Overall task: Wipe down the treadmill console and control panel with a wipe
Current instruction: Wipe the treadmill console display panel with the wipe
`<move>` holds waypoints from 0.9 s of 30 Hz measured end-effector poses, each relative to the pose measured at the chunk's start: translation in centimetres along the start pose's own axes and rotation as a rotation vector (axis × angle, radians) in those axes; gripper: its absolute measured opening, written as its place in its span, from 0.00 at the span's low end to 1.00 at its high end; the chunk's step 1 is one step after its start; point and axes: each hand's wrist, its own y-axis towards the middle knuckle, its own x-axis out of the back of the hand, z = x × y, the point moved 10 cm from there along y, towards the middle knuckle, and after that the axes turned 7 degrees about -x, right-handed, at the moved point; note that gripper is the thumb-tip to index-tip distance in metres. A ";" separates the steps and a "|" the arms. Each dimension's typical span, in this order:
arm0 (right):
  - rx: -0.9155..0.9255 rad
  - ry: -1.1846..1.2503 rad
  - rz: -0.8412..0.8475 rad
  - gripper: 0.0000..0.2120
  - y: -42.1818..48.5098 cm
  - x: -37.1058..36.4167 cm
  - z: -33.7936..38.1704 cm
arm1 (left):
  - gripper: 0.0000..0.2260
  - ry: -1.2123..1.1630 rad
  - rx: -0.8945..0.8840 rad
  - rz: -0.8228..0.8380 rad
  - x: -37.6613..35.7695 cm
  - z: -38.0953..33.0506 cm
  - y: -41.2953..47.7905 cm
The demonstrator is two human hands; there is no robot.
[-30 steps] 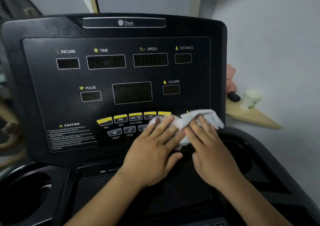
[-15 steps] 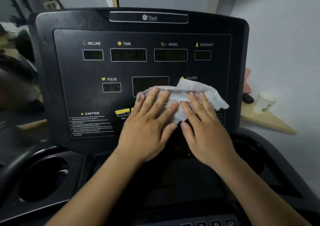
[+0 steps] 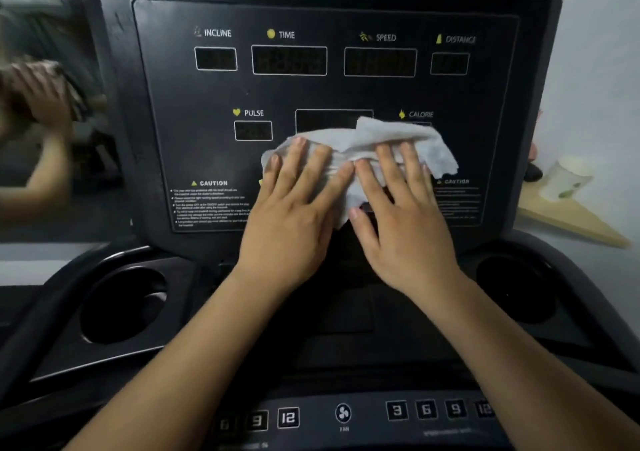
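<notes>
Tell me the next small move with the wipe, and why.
Probably slide the wipe upward: the left hand and right hand press it flat at mid-panel, just reaching the centre display, while the top readout row sits above it, uncovered.

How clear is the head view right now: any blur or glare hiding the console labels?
Head view: console top labels readable, no glare, dim even light; wipe, left hand and right hand fairly sharp; left edge smeared by motion blur; paper cup at right soft; wide-angle bowing at the console's sides.
</notes>
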 end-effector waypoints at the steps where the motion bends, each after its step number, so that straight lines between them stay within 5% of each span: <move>1: 0.002 0.001 0.030 0.28 -1.3 -0.8 0.5 | 0.22 -0.006 0.008 0.006 -0.4 -0.2 -1.2; 6: 0.047 -0.027 0.167 0.31 -5.1 -2.7 3.8 | 0.22 -0.027 0.031 0.074 -1.1 0.2 -6.6; 11: 0.057 0.032 0.095 0.31 0.5 -0.8 5.9 | 0.25 -0.024 0.172 -0.011 1.4 3.8 -4.2; 18: 0.191 0.040 0.176 0.30 -5.1 -3.7 8.1 | 0.24 -0.092 0.119 0.122 -0.1 3.0 -9.0; 23: 0.235 0.082 0.070 0.30 1.8 -1.2 11.3 | 0.28 0.005 0.227 -0.006 3.1 8.4 -6.0; 27: 0.266 0.059 0.132 0.31 -1.4 -2.9 12.4 | 0.28 -0.023 0.264 0.015 1.8 6.7 -9.3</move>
